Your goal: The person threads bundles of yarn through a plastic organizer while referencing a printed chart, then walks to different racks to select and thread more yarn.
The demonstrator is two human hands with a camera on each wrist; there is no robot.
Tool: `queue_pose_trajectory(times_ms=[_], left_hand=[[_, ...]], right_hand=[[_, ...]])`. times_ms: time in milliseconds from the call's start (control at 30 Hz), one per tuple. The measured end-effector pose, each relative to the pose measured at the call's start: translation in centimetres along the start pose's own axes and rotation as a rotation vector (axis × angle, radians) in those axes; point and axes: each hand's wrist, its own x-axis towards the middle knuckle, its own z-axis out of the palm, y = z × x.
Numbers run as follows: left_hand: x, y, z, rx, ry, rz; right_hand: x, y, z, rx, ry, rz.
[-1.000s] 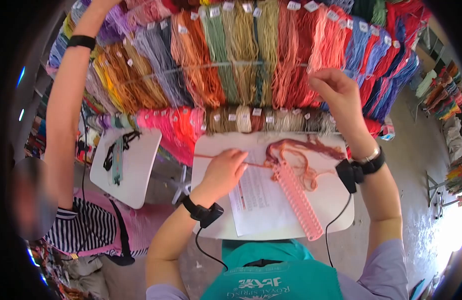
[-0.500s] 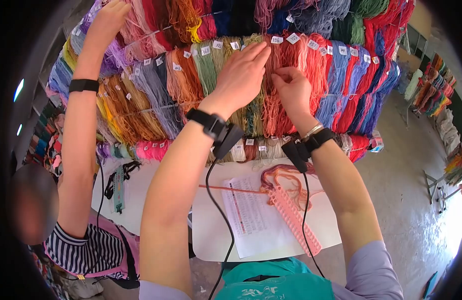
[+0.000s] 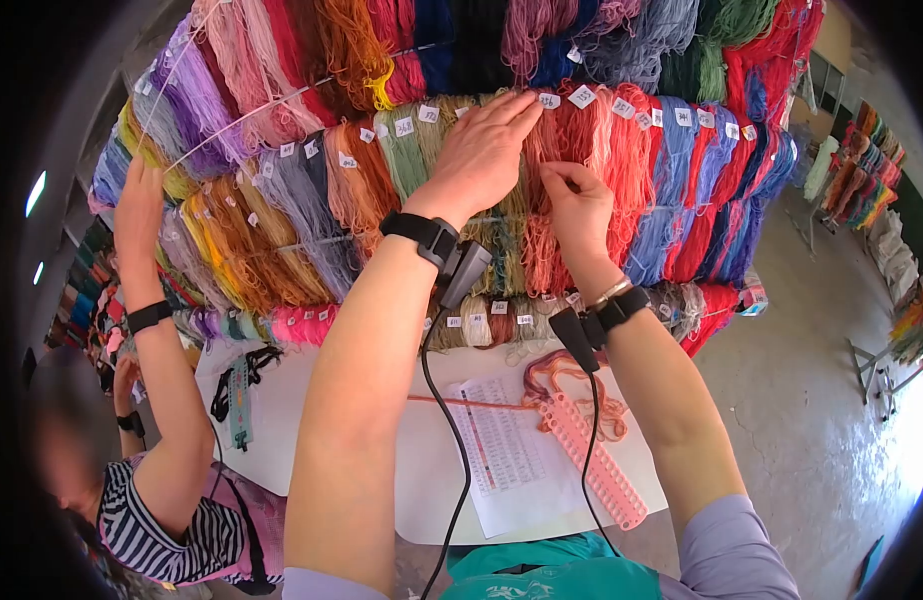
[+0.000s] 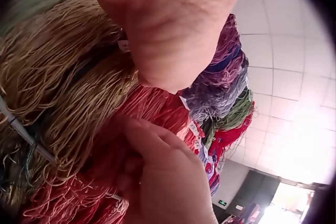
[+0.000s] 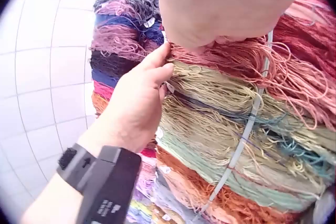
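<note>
My left hand (image 3: 487, 150) rests with straight fingers on the top of the hanging skeins, where olive-tan yarn (image 5: 210, 87) meets red yarn (image 3: 545, 210). In the right wrist view the thumb of this left hand (image 5: 134, 103) stands apart from its forefinger, beside the white labels. Just to the right, my right hand (image 3: 582, 210) is at the front of the red skeins. The left wrist view has this right hand (image 4: 170, 174) with curled fingers among red strands, seemingly pinching some; its fingertips are partly hidden and blurred.
On the white table (image 3: 432, 500) below lie a printed sheet (image 3: 497, 450), a pink holed card (image 3: 597, 465) with orange and maroon threads, and a teal card (image 3: 241, 405) with black thread. At left, another person's hand (image 3: 139, 215) is beside stretched pale strands.
My left hand has risen from the thread on the table to the skeins. My right hand has moved left to the red yarn. The other person's raised hand has come down.
</note>
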Motion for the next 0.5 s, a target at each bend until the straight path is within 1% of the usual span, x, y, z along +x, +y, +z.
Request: queue_pose_trajectory(times_ms=[100,200,300,400,500], left_hand=[[-0.1,0.2,-0.1,0.031,-0.012,-0.007],[-0.1,0.3,0.0,0.038,-0.014,-0.011],[-0.1,0.3,0.0,0.02,-0.014,-0.015],[-0.2,0.4,-0.1,0.021,-0.015,-0.016],[-0.2,0.3,-0.1,0.006,0.0,-0.007]], right_hand=[[-0.2,-0.2,-0.6,0.333,-0.077,0.181],[-0.2,-1.6,-1.7,0.565,-0.162,0.378],[-0.1,-1.7,-1.3,0.548,-0.157,0.343],[0.2,-2.1,-0.5,0.397,-0.154,0.282],[0.7,-0.2,0.7,0.177,-0.078,0.058]])
